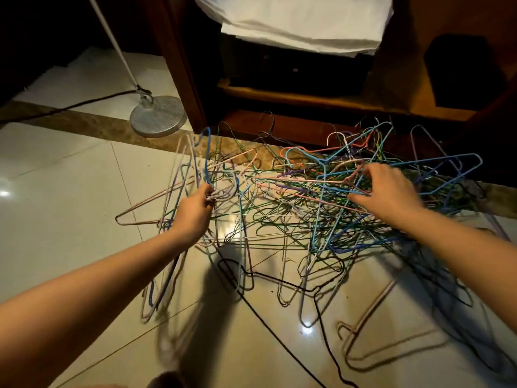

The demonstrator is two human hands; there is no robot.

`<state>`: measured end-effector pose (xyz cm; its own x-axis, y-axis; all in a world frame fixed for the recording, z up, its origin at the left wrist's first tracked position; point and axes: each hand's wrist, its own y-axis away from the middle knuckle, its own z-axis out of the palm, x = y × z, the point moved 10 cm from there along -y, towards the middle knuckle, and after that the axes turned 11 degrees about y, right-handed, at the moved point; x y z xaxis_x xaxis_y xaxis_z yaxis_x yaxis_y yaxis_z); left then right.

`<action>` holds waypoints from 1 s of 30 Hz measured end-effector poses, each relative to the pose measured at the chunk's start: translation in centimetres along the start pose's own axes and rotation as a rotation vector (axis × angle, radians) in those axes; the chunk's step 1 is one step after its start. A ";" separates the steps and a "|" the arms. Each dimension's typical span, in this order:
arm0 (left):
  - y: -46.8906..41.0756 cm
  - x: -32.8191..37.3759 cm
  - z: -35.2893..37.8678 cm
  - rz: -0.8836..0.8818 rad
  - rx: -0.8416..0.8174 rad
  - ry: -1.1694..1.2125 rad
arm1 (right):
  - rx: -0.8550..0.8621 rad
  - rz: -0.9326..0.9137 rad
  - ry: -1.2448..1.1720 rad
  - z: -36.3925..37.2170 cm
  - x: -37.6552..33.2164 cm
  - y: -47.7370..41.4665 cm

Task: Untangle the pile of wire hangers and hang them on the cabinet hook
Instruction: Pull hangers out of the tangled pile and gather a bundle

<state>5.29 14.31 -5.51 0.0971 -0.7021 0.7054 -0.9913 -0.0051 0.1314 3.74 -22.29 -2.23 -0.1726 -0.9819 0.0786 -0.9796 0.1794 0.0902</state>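
Note:
A tangled pile of wire hangers point(316, 208) in blue, green, pink, white and black lies on the shiny tiled floor in front of a wooden cabinet point(307, 102). My left hand point(195, 211) is closed around the necks of a bunch of hangers point(179, 175) at the pile's left side; these hang blurred below the hand. My right hand point(389, 191) rests on top of the pile's right part, thumb and fingers pinched on a pink hanger point(302, 182). No cabinet hook is in view.
A lamp stand with a round metal base point(158, 116) and a dark cord stands at the back left. White cloth point(296, 21) drapes over the cabinet's open shelf. A loose pink hanger point(372, 340) and a black cable point(274, 329) lie on the near floor.

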 end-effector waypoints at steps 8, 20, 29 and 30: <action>-2.4 -2.6 5.6 -0.069 -0.169 0.050 | -0.246 -0.112 -0.711 4.1 -4.4 -1.4; -6.8 -6.1 8.4 -0.342 -0.194 0.505 | -0.244 -0.246 -0.542 6.6 -5.7 0.9; -7.7 -6.3 9.4 -0.348 -0.187 0.559 | -0.295 -0.327 -0.431 7.3 -5.4 2.5; -7.7 -6.3 9.6 -0.350 -0.185 0.567 | -0.313 -0.339 -0.404 7.5 -5.3 2.7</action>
<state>11.46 11.97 -17.66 0.4895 -0.2006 0.8486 -0.8668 -0.0064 0.4985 1.21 -17.09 -9.82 0.0578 -0.9220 -0.3830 -0.9207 -0.1975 0.3365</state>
